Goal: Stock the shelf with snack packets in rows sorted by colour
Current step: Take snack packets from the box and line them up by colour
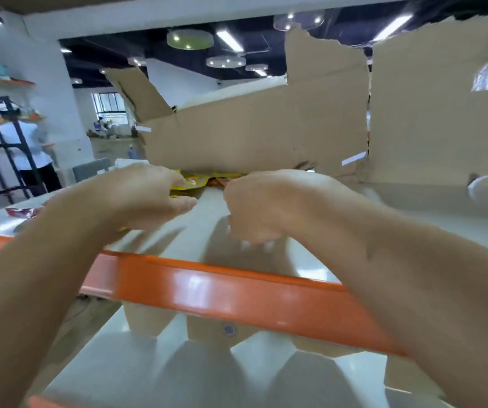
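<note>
Torn cardboard [251, 136] stands at 12 o'clock on the white shelf [413, 213]. Two hands reach in: the left hand [148, 195] curls round glossy yellow packets [191, 182], count blurred. The right hand [260, 207] is curled beside orange packets [222, 180], its grip unclear. One reddish packet [22, 212] lies at 9 o'clock.

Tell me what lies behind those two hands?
Yellow and orange snack packets, flat before a torn cardboard box. The left hand and right hand cover most, so their number is unclear.
</note>
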### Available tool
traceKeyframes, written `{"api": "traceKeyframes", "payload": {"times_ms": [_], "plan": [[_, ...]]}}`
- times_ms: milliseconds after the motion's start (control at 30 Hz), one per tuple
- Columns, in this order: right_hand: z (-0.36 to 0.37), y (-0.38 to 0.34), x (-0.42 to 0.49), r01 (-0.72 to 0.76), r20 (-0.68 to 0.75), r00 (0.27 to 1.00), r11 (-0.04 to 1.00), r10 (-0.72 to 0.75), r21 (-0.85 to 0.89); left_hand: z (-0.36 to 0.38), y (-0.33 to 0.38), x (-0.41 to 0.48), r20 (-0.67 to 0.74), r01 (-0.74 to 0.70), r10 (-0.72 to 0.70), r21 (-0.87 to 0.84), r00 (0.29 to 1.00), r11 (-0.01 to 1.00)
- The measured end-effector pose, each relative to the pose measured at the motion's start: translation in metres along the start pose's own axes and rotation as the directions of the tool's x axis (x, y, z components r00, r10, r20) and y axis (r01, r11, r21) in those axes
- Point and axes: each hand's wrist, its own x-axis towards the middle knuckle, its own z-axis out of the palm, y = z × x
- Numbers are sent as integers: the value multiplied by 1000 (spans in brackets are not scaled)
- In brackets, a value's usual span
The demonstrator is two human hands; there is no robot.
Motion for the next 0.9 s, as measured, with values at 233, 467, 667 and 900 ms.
{"api": "traceKeyframes", "payload": {"times_ms": [233, 467, 667, 900], "plan": [[11, 16, 55, -80, 107, 991, 996, 76, 30, 13, -10, 57, 239, -27, 12, 60, 971, 998], [13, 29, 62, -63, 217, 975, 993, 40, 102, 18, -11, 51, 229, -123, 127, -30, 965, 992], [6, 54, 51, -145, -9, 989, 968, 150, 203, 4, -4, 34, 80, -244, 262, -186, 962, 952], [11, 50, 46, -155, 79, 986, 976, 144, 156, 9, -4, 52, 66, -86, 91, -79, 994, 993]]}}
